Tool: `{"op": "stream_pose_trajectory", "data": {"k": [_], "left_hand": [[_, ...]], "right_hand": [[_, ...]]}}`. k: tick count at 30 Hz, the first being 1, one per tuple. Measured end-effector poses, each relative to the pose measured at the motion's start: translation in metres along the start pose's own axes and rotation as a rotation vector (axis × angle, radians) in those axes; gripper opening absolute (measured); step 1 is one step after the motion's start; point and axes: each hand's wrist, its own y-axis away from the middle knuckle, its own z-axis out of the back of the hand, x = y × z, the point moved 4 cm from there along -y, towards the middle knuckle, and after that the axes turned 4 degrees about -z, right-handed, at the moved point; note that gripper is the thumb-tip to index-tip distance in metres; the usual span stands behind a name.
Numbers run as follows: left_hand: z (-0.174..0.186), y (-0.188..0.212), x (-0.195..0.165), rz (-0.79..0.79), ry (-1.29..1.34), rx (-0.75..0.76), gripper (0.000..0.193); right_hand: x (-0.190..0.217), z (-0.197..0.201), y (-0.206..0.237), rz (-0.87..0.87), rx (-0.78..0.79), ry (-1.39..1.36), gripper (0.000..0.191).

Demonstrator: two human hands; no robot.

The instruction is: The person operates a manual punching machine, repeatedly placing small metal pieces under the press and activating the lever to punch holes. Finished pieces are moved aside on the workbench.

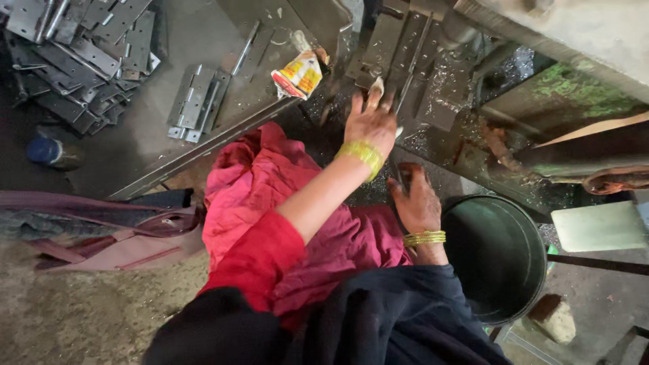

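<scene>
Hinges everywhere on this bench. Left hand (pixel 370 122), yellow bangle at the wrist, reaches forward with fingers spread flat, fingertips on a metal hinge plate (pixel 385 47) lying among others at the foot of the machine (pixel 514 74); cannot tell whether anything is actually gripped. Right hand (pixel 418 203), gold bangles, sits lower and nearer the body, fingers curled loosely at the bench edge beside a dark green bucket (pixel 500 257); whether it holds something is hidden.

Progress, judged from the layout: a large heap of hinge plates (pixel 81 54) lies well apart at far left, and a small stack of folded hinges (pixel 199 101) sits on the steel worktop (pixel 169 40) between heap and machine. Metal swarf glitters around the machine bed, which suggests pieces already worked. The heap looks like plenty left to handle.

Crumpled yellow-and-red wrapper (pixel 297 74) near the hinge plates. Blue-capped bottle (pixel 47 152) on the floor at left. Pink cloth (pixel 270 182) over the lap.
</scene>
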Motion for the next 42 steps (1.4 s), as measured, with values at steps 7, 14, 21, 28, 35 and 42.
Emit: {"op": "stream_pose_trajectory", "data": {"k": [7, 14, 21, 28, 35, 42], "left_hand": [[0.006, -0.051, 0.002, 0.043, -0.053, -0.046, 0.050], [0.006, -0.029, 0.000, 0.037, -0.083, 0.020, 0.046], [-0.009, -0.021, 0.005, 0.014, -0.110, -0.102, 0.046], [0.001, -0.007, 0.006, 0.012, -0.137, -0.013, 0.045], [0.005, -0.045, -0.001, 0.028, -0.255, -0.029, 0.049], [-0.004, -0.040, 0.003, 0.028, -0.100, 0.003, 0.047]], "right_hand": [[-0.073, -0.041, -0.007, -0.118, 0.087, -0.039, 0.057], [-0.124, -0.136, 0.013, -0.286, 0.082, 0.099, 0.045], [-0.147, -0.118, -0.007, -0.114, 0.132, 0.187, 0.039], [-0.139, -0.147, 0.011, -0.282, 0.081, -0.177, 0.035], [-0.156, -0.116, -0.007, -0.143, 0.169, 0.107, 0.037], [-0.143, -0.147, -0.001, -0.235, 0.098, 0.012, 0.049]]}}
